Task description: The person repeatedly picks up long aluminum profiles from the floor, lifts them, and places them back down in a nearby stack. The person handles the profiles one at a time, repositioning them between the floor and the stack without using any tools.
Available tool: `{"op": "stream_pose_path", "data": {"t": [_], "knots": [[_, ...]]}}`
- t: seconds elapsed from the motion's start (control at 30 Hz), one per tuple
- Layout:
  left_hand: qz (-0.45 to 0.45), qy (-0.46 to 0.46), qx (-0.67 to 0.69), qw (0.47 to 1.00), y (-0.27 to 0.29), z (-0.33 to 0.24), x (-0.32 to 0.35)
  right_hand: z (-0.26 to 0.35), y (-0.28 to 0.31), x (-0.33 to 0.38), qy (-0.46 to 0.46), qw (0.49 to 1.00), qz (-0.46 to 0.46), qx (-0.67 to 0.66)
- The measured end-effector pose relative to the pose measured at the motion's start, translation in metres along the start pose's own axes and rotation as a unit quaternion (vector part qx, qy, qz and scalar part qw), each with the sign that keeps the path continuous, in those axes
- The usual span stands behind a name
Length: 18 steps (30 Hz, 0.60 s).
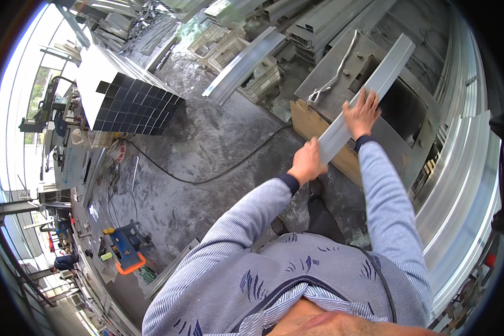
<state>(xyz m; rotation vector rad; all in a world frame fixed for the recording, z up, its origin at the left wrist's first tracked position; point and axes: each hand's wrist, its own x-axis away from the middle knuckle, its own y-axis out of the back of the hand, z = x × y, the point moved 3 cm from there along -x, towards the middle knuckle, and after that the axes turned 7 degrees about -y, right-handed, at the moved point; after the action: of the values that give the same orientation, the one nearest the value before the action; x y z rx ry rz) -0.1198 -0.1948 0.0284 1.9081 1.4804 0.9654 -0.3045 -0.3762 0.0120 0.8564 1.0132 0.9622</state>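
Fingers of the left hand curl closed around the near end of a long silver metal profile, gripping its lower edge, with the arm reaching forward from a grey striped sleeve. Further along, the right hand lies flat on top of the same profile, fingers spread and pressing down, wrist bent, forearm stretched out. Between and beyond both hands, the profile runs diagonally up and right, lying across a grey metal workbench with a dark opening, above the concrete floor.
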Motion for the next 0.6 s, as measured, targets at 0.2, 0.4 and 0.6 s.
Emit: {"op": "stream_pose_path", "data": {"t": [0.2, 0.4, 0.6], "knots": [[0.008, -0.025, -0.061, 0.998, 0.021, -0.075, -0.104, -0.045, 0.002, -0.124, -0.041, 0.998, 0.04, 0.031], [0.033, -0.019, -0.003, 0.999, -0.001, -0.037, -0.036, -0.027, 0.011, -0.039, -0.024, 0.999, 0.007, 0.028], [0.026, 0.011, -0.007, 1.0, -0.03, 0.037, 0.101, 0.018, 0.028, 0.114, -0.002, 0.999, 0.043, -0.024]]}}
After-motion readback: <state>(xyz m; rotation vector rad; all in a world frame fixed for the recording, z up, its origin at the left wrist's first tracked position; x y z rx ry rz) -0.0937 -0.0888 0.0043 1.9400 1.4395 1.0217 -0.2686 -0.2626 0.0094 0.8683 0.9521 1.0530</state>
